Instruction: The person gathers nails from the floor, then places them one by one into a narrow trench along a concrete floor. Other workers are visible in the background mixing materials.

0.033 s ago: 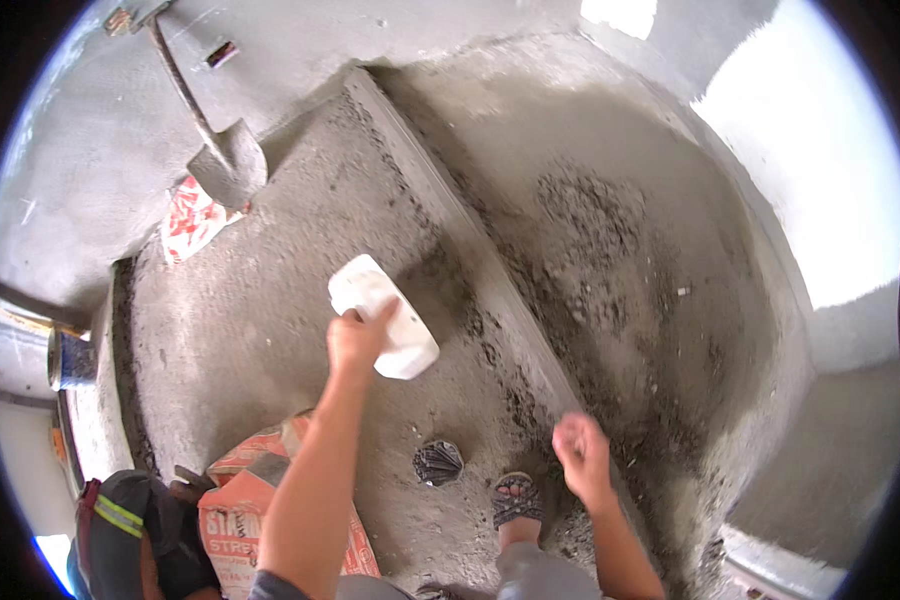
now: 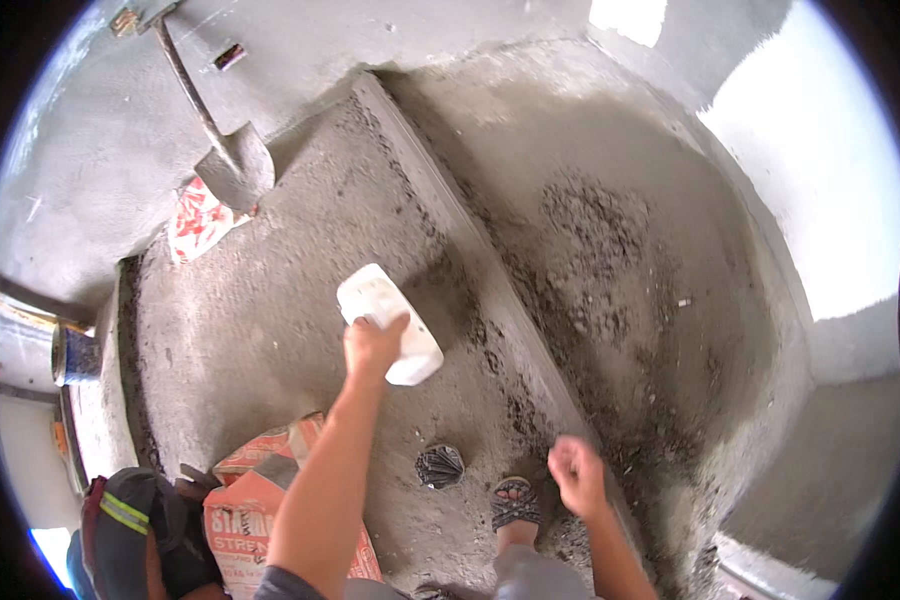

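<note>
My left hand [image 2: 373,348] is wrapped round the handle of a white plastic jug [image 2: 413,342], held tilted above the rough grey floor. My right hand [image 2: 577,477] is held over the lower end of a long straight screed strip [image 2: 490,270]. Its fingers are curled in, and I see nothing in them. Between my arms, a dark round opening with a crumpled dark lining [image 2: 439,466] sits in the floor. My sandalled foot [image 2: 516,503] stands just right of it.
A shovel [image 2: 232,170] leans on the far-left wall over a red-and-white plastic bag [image 2: 198,222]. At lower left lie an orange paper sack [image 2: 240,515] and a dark bag with a yellow stripe [image 2: 120,510]. A bucket [image 2: 75,356] stands left. Loose mortar [image 2: 595,225] lies right of the strip.
The jug and my left hand have shifted slightly right and nearer. My right hand has dropped a little nearer to me.
</note>
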Demonstrator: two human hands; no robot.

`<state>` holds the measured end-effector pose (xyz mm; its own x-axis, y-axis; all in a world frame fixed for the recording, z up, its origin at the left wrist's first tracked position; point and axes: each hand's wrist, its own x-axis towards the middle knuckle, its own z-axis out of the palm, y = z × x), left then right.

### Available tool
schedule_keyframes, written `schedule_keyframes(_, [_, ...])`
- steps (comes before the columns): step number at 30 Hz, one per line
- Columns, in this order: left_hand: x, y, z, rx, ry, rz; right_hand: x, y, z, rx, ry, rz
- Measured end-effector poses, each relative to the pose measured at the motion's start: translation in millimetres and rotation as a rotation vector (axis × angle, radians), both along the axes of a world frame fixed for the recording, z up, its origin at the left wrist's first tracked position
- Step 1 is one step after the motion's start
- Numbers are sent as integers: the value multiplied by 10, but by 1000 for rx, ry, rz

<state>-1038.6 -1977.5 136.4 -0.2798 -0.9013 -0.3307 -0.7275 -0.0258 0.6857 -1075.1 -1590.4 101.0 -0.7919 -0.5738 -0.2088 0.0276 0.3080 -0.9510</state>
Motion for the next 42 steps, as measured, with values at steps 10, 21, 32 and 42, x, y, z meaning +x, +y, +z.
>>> schedule_keyframes(10, [435,-979,634,523,212,368,403,1760,1100,772,-323,315])
schedule_keyframes(21, [1595,-2526,388,406,263,501,616,-22,-173,632,-149,323])
schedule_keyframes(32, [3447,-4044,-171,484,378,417,860,-1368,-1324,1135,-82,696])
schedule_keyframes(42, [3253,-3501,547,294,22,374,409,-2410,-830,818,-15,395])
